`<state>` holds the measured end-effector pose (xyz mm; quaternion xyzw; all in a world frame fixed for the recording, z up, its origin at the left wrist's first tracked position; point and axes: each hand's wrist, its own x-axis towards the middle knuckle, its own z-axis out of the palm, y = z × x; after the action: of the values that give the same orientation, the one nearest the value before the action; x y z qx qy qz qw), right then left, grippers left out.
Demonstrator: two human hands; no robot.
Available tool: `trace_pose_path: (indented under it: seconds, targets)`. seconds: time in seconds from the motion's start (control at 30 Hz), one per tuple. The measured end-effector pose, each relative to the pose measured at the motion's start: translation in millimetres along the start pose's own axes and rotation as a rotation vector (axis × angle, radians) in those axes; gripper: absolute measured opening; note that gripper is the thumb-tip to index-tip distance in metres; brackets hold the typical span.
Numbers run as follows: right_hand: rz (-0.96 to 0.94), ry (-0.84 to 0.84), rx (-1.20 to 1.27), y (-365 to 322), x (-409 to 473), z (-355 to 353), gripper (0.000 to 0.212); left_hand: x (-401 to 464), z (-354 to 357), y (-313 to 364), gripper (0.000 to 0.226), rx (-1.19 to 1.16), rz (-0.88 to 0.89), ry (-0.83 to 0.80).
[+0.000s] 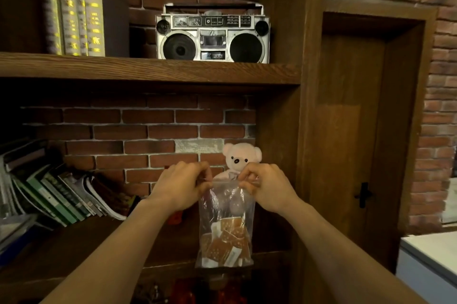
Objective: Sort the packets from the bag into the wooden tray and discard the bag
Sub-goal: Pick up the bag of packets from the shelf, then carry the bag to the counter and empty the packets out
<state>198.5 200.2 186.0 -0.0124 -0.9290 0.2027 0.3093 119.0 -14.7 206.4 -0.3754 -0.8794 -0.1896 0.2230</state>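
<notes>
A clear plastic bag (pixel 226 207) hangs upright in front of the lower shelf. Several orange-brown and white packets (pixel 226 241) lie piled in its bottom half. My left hand (pixel 181 186) pinches the bag's top edge at its left corner. My right hand (pixel 263 185) pinches the same edge at its right corner. The bag's mouth is stretched between the two hands. No wooden tray shows in this view.
A white teddy bear (pixel 241 156) sits on the lower shelf behind the bag. Leaning books (pixel 57 194) fill the shelf's left side. A boombox (pixel 212 36) and upright books (pixel 74 14) stand on the upper shelf. A white counter (pixel 430 254) is at the lower right, beside a wooden door (pixel 351 130).
</notes>
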Motion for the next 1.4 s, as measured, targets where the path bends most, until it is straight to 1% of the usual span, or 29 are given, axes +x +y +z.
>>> trace_pose_path:
  seconds: [0.17, 0.37, 0.47, 0.63, 0.77, 0.87, 1.0, 1.13, 1.23, 1.3, 1.4]
  targets:
    - [0.014, -0.005, -0.027, -4, -2, -14, 0.008, -2, -9, 10, 0.012, 0.006, -0.006, 0.016]
    - [0.009, -0.012, -0.088, -6, -14, -22, 0.007, -6, -5, 18, 0.008, -0.024, -0.030, 0.018]
    - [0.026, -0.021, -0.107, -6, -23, -26, 0.010, -9, 0, 22, 0.007, -0.025, -0.014, 0.020]
    - [0.095, -0.006, -0.152, -5, -54, -42, 0.005, -6, 10, 38, 0.009, -0.062, 0.053, -0.004]
    - [0.196, -0.001, -0.220, -2, -89, -68, 0.016, -2, 22, 62, 0.013, -0.162, 0.178, -0.026]
    - [0.328, 0.012, -0.275, -3, -115, -86, 0.022, -4, 33, 83, 0.013, -0.248, 0.266, -0.076]
    - [0.489, 0.038, -0.364, -4, -164, -112, 0.021, -14, 52, 126, 0.008, -0.410, 0.355, -0.166]
    - [0.605, 0.071, -0.477, -9, -221, -144, 0.015, -35, 69, 183, 0.007, -0.504, 0.460, -0.215]
    - [0.725, 0.093, -0.547, -16, -275, -179, 0.008, -56, 74, 240, 0.005, -0.578, 0.561, -0.267]
    - [0.773, 0.113, -0.589, -23, -309, -203, 0.011, -71, 73, 276, 0.007, -0.625, 0.623, -0.300]
    - [0.874, 0.132, -0.692, -38, -375, -250, 0.014, -104, 64, 349, 0.009, -0.671, 0.752, -0.318]
